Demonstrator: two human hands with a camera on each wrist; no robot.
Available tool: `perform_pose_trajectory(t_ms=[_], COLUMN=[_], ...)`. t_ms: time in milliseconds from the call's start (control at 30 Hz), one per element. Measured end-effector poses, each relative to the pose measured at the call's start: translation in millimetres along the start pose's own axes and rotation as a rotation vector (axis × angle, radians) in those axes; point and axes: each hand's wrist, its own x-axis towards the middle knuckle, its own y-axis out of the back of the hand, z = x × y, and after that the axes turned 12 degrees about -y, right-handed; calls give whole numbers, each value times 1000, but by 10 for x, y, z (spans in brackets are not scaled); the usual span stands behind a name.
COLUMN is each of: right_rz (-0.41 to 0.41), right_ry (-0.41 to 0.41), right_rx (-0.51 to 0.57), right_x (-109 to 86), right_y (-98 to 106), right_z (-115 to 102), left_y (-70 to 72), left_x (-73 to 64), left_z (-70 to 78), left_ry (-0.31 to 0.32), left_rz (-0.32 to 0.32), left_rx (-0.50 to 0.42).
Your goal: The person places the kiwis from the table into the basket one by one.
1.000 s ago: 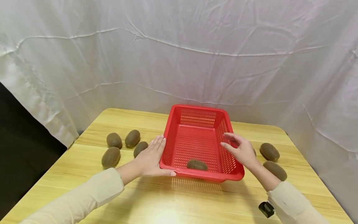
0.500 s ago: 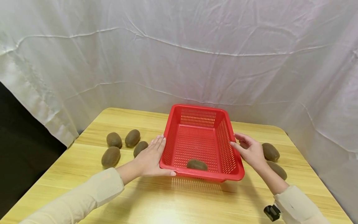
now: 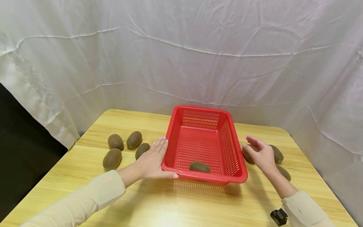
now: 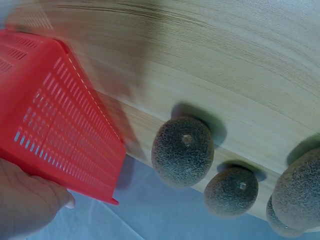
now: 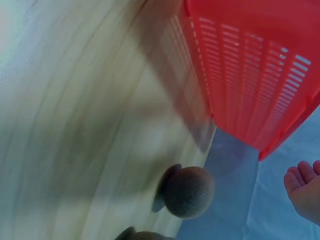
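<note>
A red plastic basket (image 3: 198, 108) stands mid-table with one kiwifruit (image 3: 199, 167) lying inside near its front wall. My left hand (image 3: 151, 160) rests on the basket's left rim with straight fingers, its thumb along the front rim. To the right of the basket, my right hand (image 3: 262, 154) hovers with thumb and fingers apart over a kiwifruit (image 3: 248, 154). That fruit is partly hidden in the head view. In the right wrist view, a kiwifruit (image 5: 189, 192) sits on the table, apart from the visible fingertips (image 5: 306, 172).
Several kiwifruits (image 3: 112, 159) lie left of the basket, one partly behind my left hand. Two more kiwifruits (image 3: 276, 154) lie right of my right hand, partly covered by it. A pale cloth curtain (image 3: 181, 56) hangs behind the wooden table (image 3: 170, 208).
My right hand has moved right, from over the basket's inside, past the right rim, to above the nearest kiwifruit there. The left hand and basket have stayed put.
</note>
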Motion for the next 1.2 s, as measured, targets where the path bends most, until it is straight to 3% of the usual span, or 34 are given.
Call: perform_pose_trajectory(t_ms=[233,500,833,1200], right_rz=[96,196,220,245], right_ry=[-74,-158,-248,-270], right_rx=[101,103,32,12], right_x=[-4,16,82,185], right_y=[-14,-17,-38,-100], right_z=[125,264,427,556], left_y=[1,8,14,9], left_x=[3,3,-3,-2], left_z=[-2,-3,3,7], left_ry=[0,-3,-10,0], left_rz=[0,1,9,1], left_rx=[1,2,-1,-8])
